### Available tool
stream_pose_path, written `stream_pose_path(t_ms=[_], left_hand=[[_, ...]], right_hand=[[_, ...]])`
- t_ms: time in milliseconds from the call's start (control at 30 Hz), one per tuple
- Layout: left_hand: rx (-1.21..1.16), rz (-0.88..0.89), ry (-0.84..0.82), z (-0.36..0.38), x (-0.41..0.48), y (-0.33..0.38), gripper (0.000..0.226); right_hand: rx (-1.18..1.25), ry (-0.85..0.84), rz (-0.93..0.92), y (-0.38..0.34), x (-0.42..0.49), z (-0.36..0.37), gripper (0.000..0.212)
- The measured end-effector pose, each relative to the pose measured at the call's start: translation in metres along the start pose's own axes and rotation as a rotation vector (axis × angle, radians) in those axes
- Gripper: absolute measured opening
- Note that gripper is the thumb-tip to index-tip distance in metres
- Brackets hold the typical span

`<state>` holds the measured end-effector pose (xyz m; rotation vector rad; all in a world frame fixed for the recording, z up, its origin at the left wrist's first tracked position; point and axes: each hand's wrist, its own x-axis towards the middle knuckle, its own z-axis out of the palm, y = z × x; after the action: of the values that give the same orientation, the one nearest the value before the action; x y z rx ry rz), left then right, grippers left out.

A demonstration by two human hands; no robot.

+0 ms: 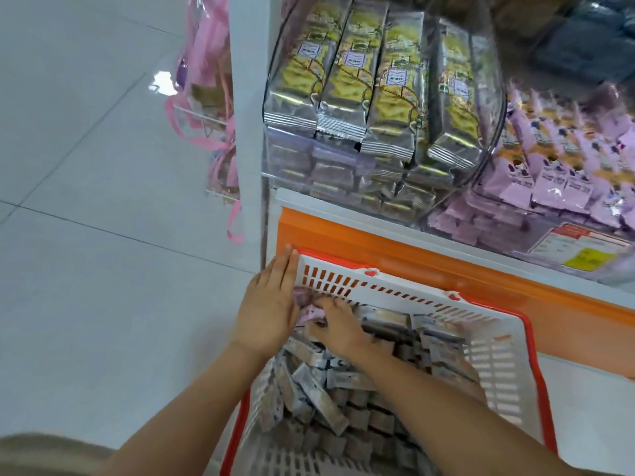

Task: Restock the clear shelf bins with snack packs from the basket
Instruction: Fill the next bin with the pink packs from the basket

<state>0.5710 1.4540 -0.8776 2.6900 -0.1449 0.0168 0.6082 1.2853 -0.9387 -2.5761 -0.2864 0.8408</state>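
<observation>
While my left hand (271, 304) lies flat, fingers straight, against the far left corner of the white slotted plastic basket with an orange rim (498, 355), my right hand (338, 326) curls its fingers round a small lilac snack pack (309, 312) just beside it. A heap of small silver-and-lilac packs (319, 400) fills the basket under my forearms. Above, on the white shelf with an orange front strip (412, 255), the left clear plastic bin (278, 170) holds long silver-and-yellow packs (347, 80); the right clear plastic bin (481, 214) holds lilac packs (549, 187).

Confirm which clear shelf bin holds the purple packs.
The right bin holds the purple packs; the left bin beside it holds silver-and-yellow packs.
</observation>
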Motion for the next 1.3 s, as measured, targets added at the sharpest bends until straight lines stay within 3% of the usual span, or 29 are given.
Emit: stream_pose_path(t_ms=[133, 267, 567, 667, 767, 900, 1033, 1167, 1300], left_hand=[[0.038, -0.024, -0.009, 0.000, -0.003, 0.001, 0.073], [0.068, -0.043, -0.036, -0.001, -0.002, 0.003, 0.076], [0.168, -0.115, -0.054, -0.008, -0.001, 0.014, 0.076], [0.147, -0.110, 0.077, -0.011, -0.001, 0.025, 0.059], [-0.082, -0.169, 0.107, -0.020, 0.000, 0.053, 0.056], [-0.836, -0.450, -0.034, -0.041, 0.009, 0.088, 0.041], [-1.004, -0.322, -0.087, -0.069, 0.009, 0.119, 0.022], [-1.064, -0.220, -0.343, -0.090, 0.009, 0.132, 0.012], [-1.238, -0.152, -0.488, -0.100, 0.003, 0.145, 0.033]], right_hand=[[-0.020, 0.088, 0.034, -0.008, 0.003, 0.007, 0.028], [-0.009, 0.114, 0.008, -0.010, -0.005, -0.001, 0.020], [0.235, 0.234, -0.150, 0.011, -0.050, -0.065, 0.037], [0.425, 0.331, -0.222, 0.013, -0.073, -0.085, 0.040], [0.509, 0.360, -0.259, 0.016, -0.097, -0.107, 0.036], [0.562, 0.408, -0.330, 0.021, -0.124, -0.132, 0.037], [0.594, 0.478, -0.344, 0.020, -0.151, -0.154, 0.026], [0.667, 0.511, -0.369, 0.021, -0.172, -0.175, 0.024], [0.751, 0.491, -0.385, 0.018, -0.191, -0.189, 0.041]])
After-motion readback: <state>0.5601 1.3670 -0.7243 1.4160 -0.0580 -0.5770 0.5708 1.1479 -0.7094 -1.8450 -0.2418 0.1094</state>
